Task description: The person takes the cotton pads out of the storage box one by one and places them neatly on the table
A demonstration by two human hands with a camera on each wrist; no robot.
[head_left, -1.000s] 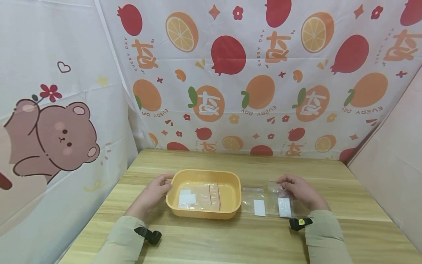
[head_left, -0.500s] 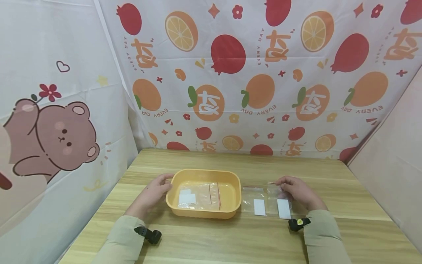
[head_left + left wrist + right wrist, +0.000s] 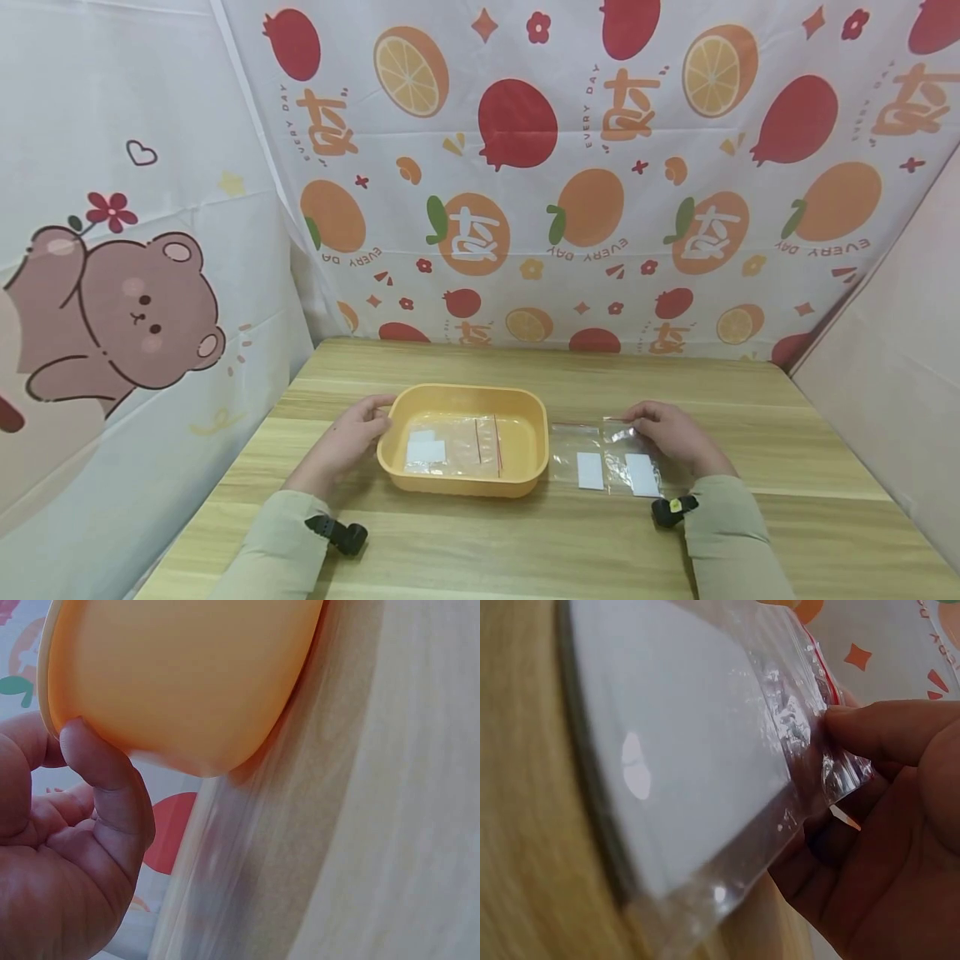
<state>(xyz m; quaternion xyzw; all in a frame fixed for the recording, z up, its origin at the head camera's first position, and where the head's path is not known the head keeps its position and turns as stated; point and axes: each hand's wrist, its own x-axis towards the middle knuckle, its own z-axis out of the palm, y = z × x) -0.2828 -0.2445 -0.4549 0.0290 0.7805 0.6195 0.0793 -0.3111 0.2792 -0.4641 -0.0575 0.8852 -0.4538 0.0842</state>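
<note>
A yellow plastic basin [image 3: 462, 485] sits on the table, and my left hand [image 3: 358, 437] pinches its left end near the rim. In the left wrist view the thumb [image 3: 97, 761] touches the basin's wall [image 3: 187, 675]. Two clear zip bags, each with a white card inside, lie overlapped in the basin. My right hand [image 3: 675, 433] pinches the red-lined top of another zip bag [image 3: 618, 433], which holds a white card [image 3: 642, 475]. The thumb [image 3: 877, 731] presses on this bag in the right wrist view. Left of it lies one more zip bag [image 3: 575, 450] with a card.
The wood-grain table [image 3: 480, 550] extends around the basin and bags. A fruit-print cloth [image 3: 517, 208] hangs behind it, a bear-print cloth [image 3: 150, 308] on the left and a pale cloth [image 3: 900, 350] on the right. Each wrist wears a black camera strap.
My right hand has moved slightly left with its bag, which now lies closer to the bag beside the basin. The left hand and basin have stayed put.
</note>
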